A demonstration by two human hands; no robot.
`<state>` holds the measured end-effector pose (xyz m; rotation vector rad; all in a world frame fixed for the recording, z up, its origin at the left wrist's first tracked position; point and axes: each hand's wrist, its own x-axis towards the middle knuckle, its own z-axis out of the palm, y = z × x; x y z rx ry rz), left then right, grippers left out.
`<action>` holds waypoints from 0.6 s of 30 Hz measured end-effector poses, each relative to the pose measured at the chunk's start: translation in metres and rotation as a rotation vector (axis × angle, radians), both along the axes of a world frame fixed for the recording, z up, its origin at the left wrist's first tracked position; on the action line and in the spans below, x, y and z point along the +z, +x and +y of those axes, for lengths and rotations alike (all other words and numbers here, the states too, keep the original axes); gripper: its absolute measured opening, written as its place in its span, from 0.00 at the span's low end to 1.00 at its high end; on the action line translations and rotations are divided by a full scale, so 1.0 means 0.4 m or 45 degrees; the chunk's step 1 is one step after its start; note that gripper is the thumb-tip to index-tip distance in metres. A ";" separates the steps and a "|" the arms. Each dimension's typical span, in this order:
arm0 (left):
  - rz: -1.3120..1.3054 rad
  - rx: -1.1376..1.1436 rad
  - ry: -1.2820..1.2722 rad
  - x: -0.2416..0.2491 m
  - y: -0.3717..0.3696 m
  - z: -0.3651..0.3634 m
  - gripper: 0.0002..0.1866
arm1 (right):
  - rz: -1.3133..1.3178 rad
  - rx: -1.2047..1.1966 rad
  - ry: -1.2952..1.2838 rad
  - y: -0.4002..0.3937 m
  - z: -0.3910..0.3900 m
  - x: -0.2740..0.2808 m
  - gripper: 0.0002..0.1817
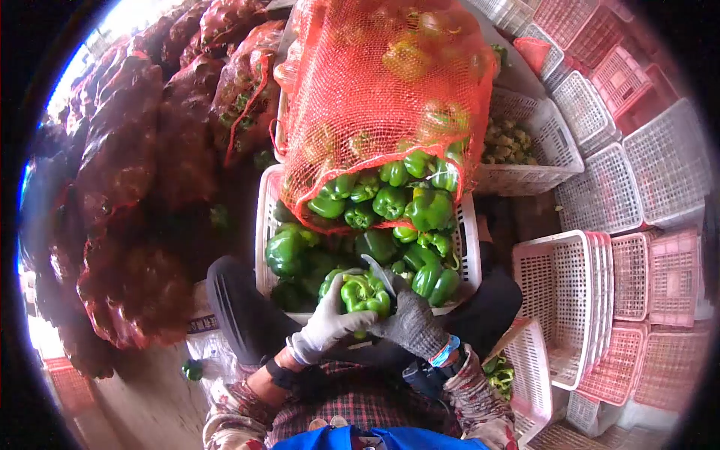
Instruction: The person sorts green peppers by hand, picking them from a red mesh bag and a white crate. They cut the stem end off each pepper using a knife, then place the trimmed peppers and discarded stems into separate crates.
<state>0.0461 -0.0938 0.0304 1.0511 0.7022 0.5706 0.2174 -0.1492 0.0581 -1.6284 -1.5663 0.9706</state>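
My left hand [328, 324], in a white glove, is closed around a green bell pepper [366, 294] held over the near edge of a white crate [266, 225]. My right hand [412, 322], in a grey glove, grips a knife [377, 271]; its short blade stands up beside the pepper, while the handle is hidden in the fingers. More green peppers [431, 279] fill the crate below and beyond my hands. Over its far side lies a red mesh sack [375, 82], its mouth facing me, with several peppers [390, 201] at the opening.
Full mesh sacks [127, 277] are piled along the left. To the right stand stacked white crates [555, 300] and red crates [615, 360]. A crate of pale trimmings [555, 142] sits at the back right. One pepper [193, 369] lies on the floor at the left.
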 end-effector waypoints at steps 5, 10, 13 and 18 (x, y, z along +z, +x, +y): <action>0.149 -0.202 0.176 0.009 -0.015 0.002 0.32 | 0.169 0.193 -0.182 0.035 -0.022 -0.009 0.44; -0.138 -0.184 -0.518 -0.125 -0.028 -0.008 0.40 | 0.535 0.260 -0.331 0.094 -0.037 -0.085 0.41; -0.462 -0.259 -0.715 -0.158 -0.012 -0.009 0.35 | 0.970 0.132 -0.466 0.105 -0.052 -0.099 0.34; -0.475 0.466 -0.347 -0.123 0.017 0.018 0.29 | 1.243 -0.307 -0.337 0.140 -0.102 -0.157 0.27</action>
